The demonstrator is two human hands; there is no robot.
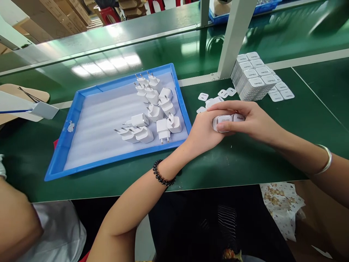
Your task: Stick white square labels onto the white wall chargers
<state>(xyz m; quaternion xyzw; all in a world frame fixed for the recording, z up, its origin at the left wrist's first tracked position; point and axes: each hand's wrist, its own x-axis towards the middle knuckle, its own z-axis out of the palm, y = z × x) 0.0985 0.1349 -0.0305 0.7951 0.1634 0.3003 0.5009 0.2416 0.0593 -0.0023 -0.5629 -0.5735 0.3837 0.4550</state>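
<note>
My left hand (205, 129) and my right hand (249, 114) meet above the green bench, just right of the blue tray. Two white chargers (225, 119) are held between them, side by side, with small dark print on their upper faces. The right thumb lies across their near side, and the left fingers are mostly hidden beneath and behind. Loose white printed cards (203, 96) with small slots lie just beyond my hands. Further right stands a tall stack of similar rounded white cards (256, 82), with a lower pile beside it.
The blue tray (117, 157), lined with white foam, holds several white plug chargers (155, 112) at its right side. A pale metal post (236, 36) rises behind the cards. Another person's arm (16, 218) is at the lower left. A white box-like piece (45, 110) sits far left.
</note>
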